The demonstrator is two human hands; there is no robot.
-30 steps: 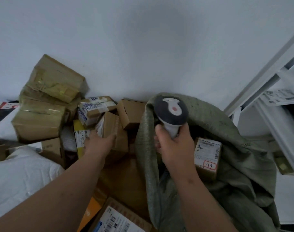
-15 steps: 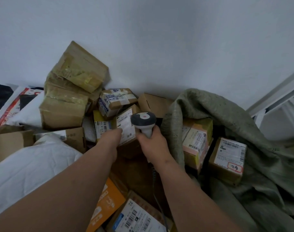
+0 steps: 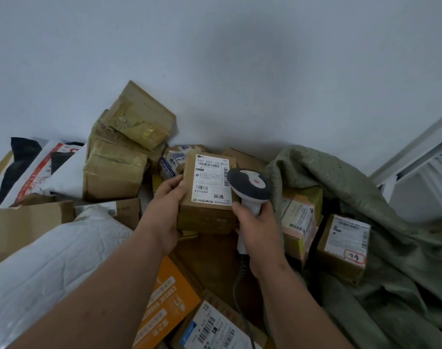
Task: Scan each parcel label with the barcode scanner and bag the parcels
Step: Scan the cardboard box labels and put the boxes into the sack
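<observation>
My left hand (image 3: 164, 210) grips a small brown cardboard parcel (image 3: 204, 217) by its left side and holds it up, its white shipping label (image 3: 211, 182) facing me. My right hand (image 3: 259, 230) grips the handle of a grey and white barcode scanner (image 3: 248, 186), whose head sits right next to the label's right edge. The scanner's cable (image 3: 240, 293) hangs down below my wrist. A grey-green woven sack (image 3: 353, 192) lies open at the right with two labelled parcels (image 3: 300, 220) (image 3: 343, 245) inside it.
A pile of taped brown boxes (image 3: 119, 157) leans against the white wall behind. White and printed mailer bags (image 3: 46, 260) lie at the left. An orange box (image 3: 167, 303) and a labelled box (image 3: 214, 328) sit near my arms. A white shelf frame (image 3: 421, 147) stands at the right.
My left hand has lifted the small brown parcel out of the pile and turned its label up. The scanner head has come beside the label. The view has shifted left.
</observation>
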